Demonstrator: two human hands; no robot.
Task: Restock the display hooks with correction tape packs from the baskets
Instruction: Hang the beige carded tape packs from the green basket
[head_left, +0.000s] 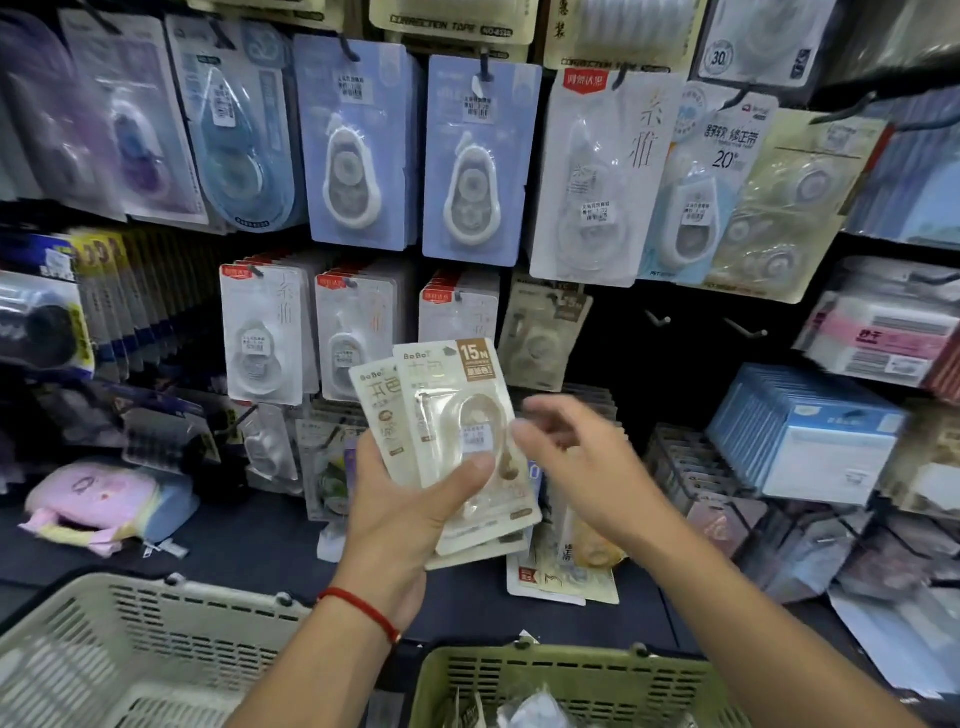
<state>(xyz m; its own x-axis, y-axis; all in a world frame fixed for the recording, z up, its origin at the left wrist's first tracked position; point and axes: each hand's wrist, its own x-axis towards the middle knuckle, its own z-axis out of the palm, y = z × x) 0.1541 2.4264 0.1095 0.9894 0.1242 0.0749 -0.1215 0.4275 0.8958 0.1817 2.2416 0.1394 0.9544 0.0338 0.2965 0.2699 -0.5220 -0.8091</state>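
A person's left hand (400, 499) is gripping a fanned stack of beige correction tape packs (452, 431), thumb pressing across the front pack, while the right hand (576, 462), fingers loosely spread and blurred, is hovering just beside them above two baskets (587, 680).

Head camera, wide-angle | looks forward and down from the wearer's head | close on both hands (415, 499) at centre | hooks wall (675, 322) fills top, bent at the edges | baskets (156, 623) cut off by bottom edge
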